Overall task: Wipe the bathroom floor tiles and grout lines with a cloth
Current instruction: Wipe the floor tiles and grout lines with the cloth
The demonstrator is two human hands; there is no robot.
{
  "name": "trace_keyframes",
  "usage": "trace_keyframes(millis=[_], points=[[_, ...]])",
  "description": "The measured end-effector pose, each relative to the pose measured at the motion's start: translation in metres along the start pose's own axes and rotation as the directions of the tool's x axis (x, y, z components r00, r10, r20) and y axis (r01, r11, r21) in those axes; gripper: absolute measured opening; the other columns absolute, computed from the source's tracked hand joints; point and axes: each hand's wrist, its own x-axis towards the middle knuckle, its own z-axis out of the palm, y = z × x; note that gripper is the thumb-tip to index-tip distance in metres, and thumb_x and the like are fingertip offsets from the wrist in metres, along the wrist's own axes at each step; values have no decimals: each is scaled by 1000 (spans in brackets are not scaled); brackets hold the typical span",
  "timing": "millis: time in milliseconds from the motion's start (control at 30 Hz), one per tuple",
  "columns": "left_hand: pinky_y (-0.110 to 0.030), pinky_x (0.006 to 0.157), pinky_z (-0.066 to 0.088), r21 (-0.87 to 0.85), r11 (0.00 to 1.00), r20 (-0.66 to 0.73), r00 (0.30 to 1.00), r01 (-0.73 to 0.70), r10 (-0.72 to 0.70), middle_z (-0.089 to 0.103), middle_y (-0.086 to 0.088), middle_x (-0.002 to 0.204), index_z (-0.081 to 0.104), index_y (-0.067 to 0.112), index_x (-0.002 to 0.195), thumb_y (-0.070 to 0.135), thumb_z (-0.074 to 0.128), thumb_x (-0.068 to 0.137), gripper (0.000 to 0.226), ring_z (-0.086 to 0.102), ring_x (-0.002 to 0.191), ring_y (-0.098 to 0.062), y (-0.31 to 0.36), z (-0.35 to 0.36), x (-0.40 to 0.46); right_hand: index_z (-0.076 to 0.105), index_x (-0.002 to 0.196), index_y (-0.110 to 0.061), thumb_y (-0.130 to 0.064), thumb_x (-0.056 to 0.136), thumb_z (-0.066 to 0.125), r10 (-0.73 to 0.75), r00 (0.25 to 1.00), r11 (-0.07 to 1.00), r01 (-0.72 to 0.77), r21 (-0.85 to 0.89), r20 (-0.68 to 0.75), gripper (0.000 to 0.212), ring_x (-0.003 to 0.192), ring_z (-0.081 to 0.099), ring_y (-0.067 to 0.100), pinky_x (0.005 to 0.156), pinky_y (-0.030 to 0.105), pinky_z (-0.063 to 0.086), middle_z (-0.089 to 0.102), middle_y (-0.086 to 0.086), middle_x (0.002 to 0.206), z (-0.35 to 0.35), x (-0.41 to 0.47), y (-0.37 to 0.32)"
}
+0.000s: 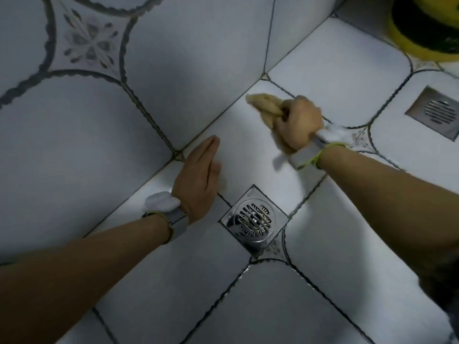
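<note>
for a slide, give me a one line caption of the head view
Right hand rubs a tan cloth along the floor-wall joint while the left hand braces flat beside a steel floor drain.

The yellow tub [422,28] is cut off top right; the cloth [263,103] is motion-blurred

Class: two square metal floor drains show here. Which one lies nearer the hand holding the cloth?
The shiny chrome drain low in the middle, just below the right hand gripping the tan cloth. The duller grey drain sits off at the right edge.
</note>
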Motion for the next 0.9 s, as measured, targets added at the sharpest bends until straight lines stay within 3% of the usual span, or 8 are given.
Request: trace_keyframes(millis=[67, 133, 267, 333, 433, 600, 800, 900], points=[[-7, 112, 6, -41, 999, -15, 1000, -16, 15, 28, -7, 153, 30, 3, 145, 23, 30, 98, 51, 21, 138, -8, 4, 5, 5, 64, 92, -11, -20, 85, 52, 198, 978, 979, -195, 54, -60, 16, 89, 62, 32, 72, 33, 43, 64, 14, 102, -6, 38, 6], [-6, 111, 6, -83, 997, -23, 1000, -2, 0, 27, -5, 153, 29, 4, 146, 26, 29, 96, 54, 19, 137, -5, 5, 8, 7, 64, 99, -14, -24, 89, 51, 194, 980, 980, -192, 53, -47, 19, 88, 62, 29, 69, 30, 39, 62, 10, 99, -1, 37, -13], [-7, 112, 6, -45, 999, -26, 999, 17, -19, 26, -7, 154, 28, 5, 146, 24, 29, 96, 54, 20, 140, -10, 0, 7, 9, 62, 119, -25, -29, 88, 55, -296, 940, 955, 288, 74, 167, 32, 89, 58, 26, 72, 34, 42, 56, 5, 102, 17, -40, -60], [-16, 115, 11, 10, 1000, -12, 1000, 21, -21, 27, -10, 154, 29, 4, 146, 19, 33, 99, 50, 24, 142, -18, -3, 0, 7, 62, 122, -28, -28, 87, 57, -397, 888, 918, 378, 122, 231, 35, 92, 57, 25, 78, 40, 47, 56, 3, 104, 9, -57, -52], [-27, 118, 15, 123, 992, 97, 995, 4, -16, 28, -11, 153, 30, 2, 145, 9, 41, 99, 48, 26, 142, -24, -5, -7, -1, 66, 110, -17, -27, 88, 56, -306, 933, 949, 314, -14, 192, 27, 98, 58, 33, 84, 43, 47, 58, 10, 105, -6, -22, -18], [-23, 118, 4, 314, 949, 232, 967, 27, -104, 14, -9, 158, 19, 5, 149, 16, 37, 101, 52, 14, 146, -20, -1, -6, -13, 68, 108, -10, -24, 89, 53, 130, 990, 990, -133, -41, -61, 28, 102, 60, 34, 78, 34, 41, 64, 15, 112, -11, 16, 18], [-22, 117, 10, 305, 952, 155, 984, 39, -91, 21, -10, 157, 24, 4, 148, 14, 37, 100, 50, 21, 144, -21, 25, -3, 11, 61, 124, -31, -32, 89, 59, -375, 913, 920, 345, 188, 161, 36, 81, 58, 25, 66, 33, 45, 54, 1, 99, -4, -128, 9], [-24, 116, 13, 335, 942, 227, 972, -22, -58, 22, -8, 157, 26, 6, 148, 16, 39, 100, 51, 21, 144, -20, 32, 11, 16, 61, 118, -31, -32, 85, 59, -414, 896, 901, 377, 215, 161, 33, 74, 58, 24, 63, 30, 41, 51, -1, 93, -15, -132, 49]])
